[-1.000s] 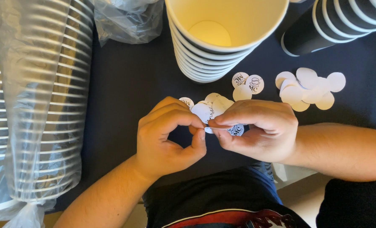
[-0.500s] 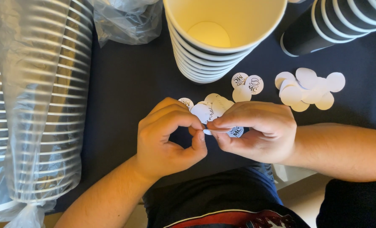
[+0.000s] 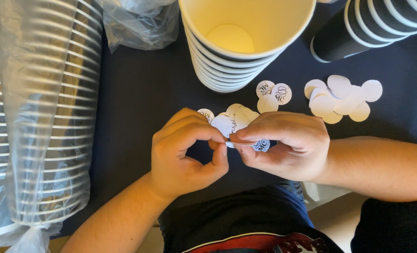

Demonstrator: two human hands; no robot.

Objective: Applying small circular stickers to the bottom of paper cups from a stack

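Two hands meet low over the dark tabletop. The left hand and the right hand both pinch one small round white sticker between thumb and fingers, right at the near edge. More round stickers lie just behind the hands. Another pile of white rounds sits off to the right. A stack of paper cups stands behind them, open and empty. A long sleeve of cups in clear plastic lies on the left. Dark cups lie on their side at the far right.
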